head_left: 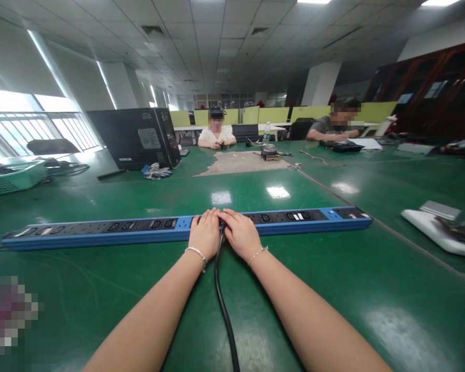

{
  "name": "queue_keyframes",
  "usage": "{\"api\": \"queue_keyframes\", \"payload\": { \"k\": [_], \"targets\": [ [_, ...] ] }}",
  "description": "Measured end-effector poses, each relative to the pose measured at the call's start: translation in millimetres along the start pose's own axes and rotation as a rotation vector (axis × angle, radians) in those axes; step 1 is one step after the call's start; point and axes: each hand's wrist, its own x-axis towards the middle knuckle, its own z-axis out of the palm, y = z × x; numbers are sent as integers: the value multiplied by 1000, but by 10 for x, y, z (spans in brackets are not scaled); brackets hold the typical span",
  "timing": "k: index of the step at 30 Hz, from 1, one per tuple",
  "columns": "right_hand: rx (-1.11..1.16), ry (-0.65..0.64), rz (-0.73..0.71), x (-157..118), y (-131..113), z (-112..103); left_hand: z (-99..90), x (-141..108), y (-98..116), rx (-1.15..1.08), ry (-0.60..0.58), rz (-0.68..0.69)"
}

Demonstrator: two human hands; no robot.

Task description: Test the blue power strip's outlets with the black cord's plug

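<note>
A long blue power strip [101, 239] with black socket panels lies across the green table. Both my hands rest on its middle, side by side, with their fingertips meeting. My left hand [205, 235] has its fingers together over the strip's top, and my right hand [240, 235] mirrors it from the other side. Between them a thick black cable [223, 305] comes out from the strip and runs down toward me. The end of the cable is mostly hidden under my fingers, at the sockets.
On the green table [139, 294] stand a black computer case [139, 137], gloves [156, 171] and a green basket [15, 178]. A white device [437, 230] lies at right. Two people [217, 135] sit across the table near a bottle [266, 133].
</note>
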Motion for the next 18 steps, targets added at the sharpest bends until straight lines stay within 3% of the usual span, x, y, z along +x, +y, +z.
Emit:
{"api": "queue_keyframes", "payload": {
  "k": [10, 18],
  "targets": [
    [146, 92, -1, 35, 16, 69, -14, -11, 21, -40, 7, -20],
    [38, 83, 38, 36, -31, 118, -17, -7, 34, -37, -13, -18]
  ]
}}
